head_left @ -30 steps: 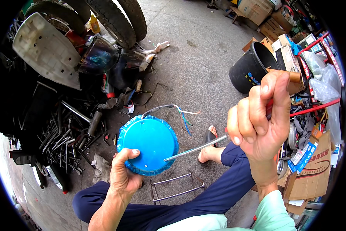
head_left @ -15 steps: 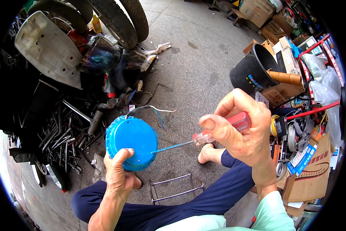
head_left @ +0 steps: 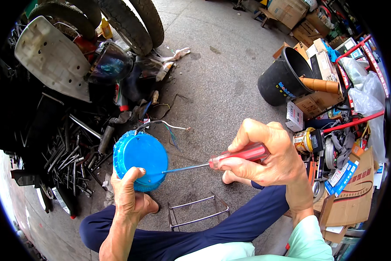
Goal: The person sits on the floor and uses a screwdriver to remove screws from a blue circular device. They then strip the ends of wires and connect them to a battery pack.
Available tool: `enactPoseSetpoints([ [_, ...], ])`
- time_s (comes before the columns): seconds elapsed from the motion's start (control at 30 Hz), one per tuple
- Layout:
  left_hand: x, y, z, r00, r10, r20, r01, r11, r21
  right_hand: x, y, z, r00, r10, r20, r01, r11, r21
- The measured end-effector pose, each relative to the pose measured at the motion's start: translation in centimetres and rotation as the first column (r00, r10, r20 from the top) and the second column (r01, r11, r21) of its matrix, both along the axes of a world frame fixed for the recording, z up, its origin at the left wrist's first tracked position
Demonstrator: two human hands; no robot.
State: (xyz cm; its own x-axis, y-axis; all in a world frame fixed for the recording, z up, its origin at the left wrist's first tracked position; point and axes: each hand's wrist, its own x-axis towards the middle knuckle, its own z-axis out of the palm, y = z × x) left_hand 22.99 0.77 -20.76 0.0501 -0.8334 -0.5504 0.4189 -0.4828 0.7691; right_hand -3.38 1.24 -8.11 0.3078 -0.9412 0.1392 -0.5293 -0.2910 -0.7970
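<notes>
A round blue plastic housing (head_left: 144,154) is tilted up in my left hand (head_left: 126,191), whose thumb presses on the flat face near its lower edge. The fingers behind it are hidden. Several thin wires (head_left: 167,125) come off the back of the housing at its top. Wrapped round the red and clear handle of a screwdriver (head_left: 243,157) is my right hand (head_left: 273,154). The blue-stained shaft points left, and its tip meets the right edge of the housing's face, close to my left thumb.
A small metal frame (head_left: 198,213) stands on the floor between my legs. At left lie a heap of metal tools (head_left: 71,154), a pale plastic panel (head_left: 52,56) and tyres (head_left: 134,26). A black bucket (head_left: 276,80) and cardboard boxes (head_left: 349,191) line the right side.
My right hand has come down and its fingers have closed further round the screwdriver handle, which is now more level. The blue housing and my left hand have shifted slightly left.
</notes>
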Motion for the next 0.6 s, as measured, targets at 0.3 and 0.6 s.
enactPoseSetpoints([
  [0.3,0.2,-0.3,0.8,0.953,-0.026,0.301,0.112,0.955,-0.274,-2.0,-0.9,-1.3,0.951,0.299,-0.080,-0.195,0.779,0.596],
  [0.6,1.9,-0.6,0.6,0.965,0.014,0.263,0.040,0.979,-0.201,-0.2,1.6,-4.1,0.882,0.265,-0.390,-0.228,0.964,0.139],
])
